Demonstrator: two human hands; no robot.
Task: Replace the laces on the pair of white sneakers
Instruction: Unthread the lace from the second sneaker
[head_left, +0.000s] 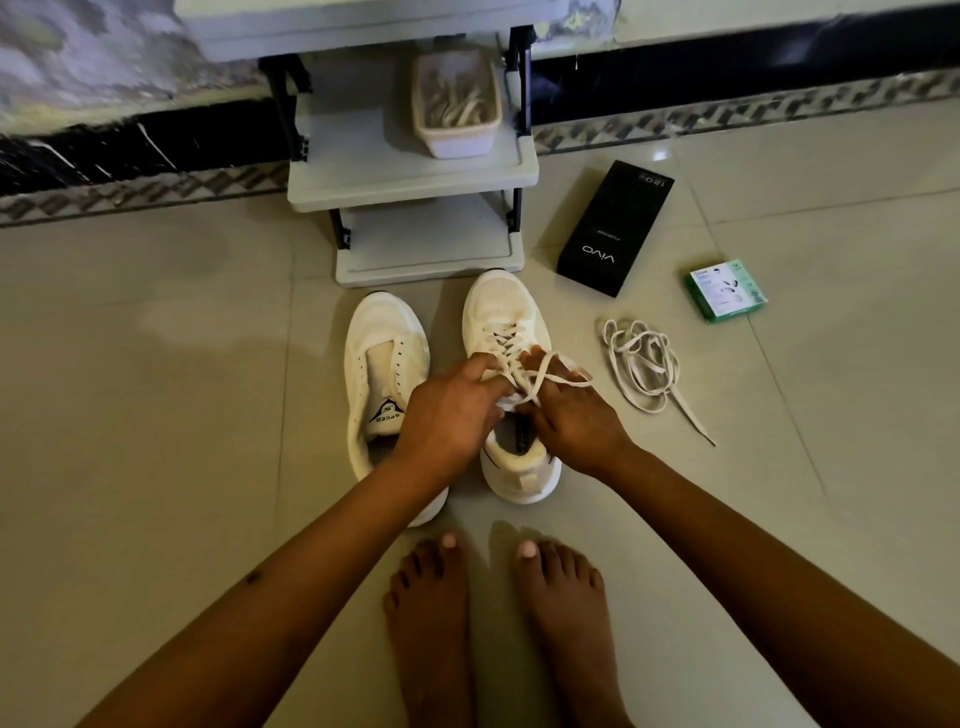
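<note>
Two white sneakers stand side by side on the tiled floor, toes pointing away from me. The left sneaker (382, 358) has no lace and its eyelets are bare. The right sneaker (506, 322) is laced with a white lace (550, 376) whose ends cross over its tongue. My left hand (449, 410) and my right hand (574, 413) both pinch this lace above the shoe's opening. A loose white lace (641, 364) lies coiled on the floor to the right of the shoes.
A small grey shelf rack (415, 176) stands behind the shoes, with a tub of laces (457, 104) on its middle shelf. A black phone box (615, 228) and a green box (726, 289) lie at the right. My bare feet (498, 623) are just behind the sneakers.
</note>
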